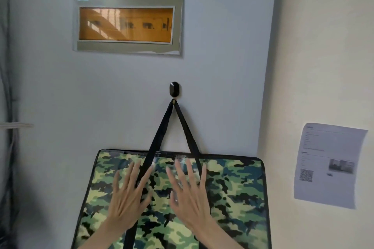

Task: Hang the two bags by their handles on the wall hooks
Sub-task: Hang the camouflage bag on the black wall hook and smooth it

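Camo bag (232, 188) hanging flat on wall, black handles (183, 125) looped over hook (174, 89). I read it as light, floppy, slick — handle via straps, not panel. Left hand (126, 198), right hand (188, 198) — fingers spread, gripping nothing, over bag face. Second bag not visible.

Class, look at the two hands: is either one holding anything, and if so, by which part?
Nothing is held. The left hand and right hand are open, fingers spread, in front of the camouflage bag, which hangs by its handles from the hook.
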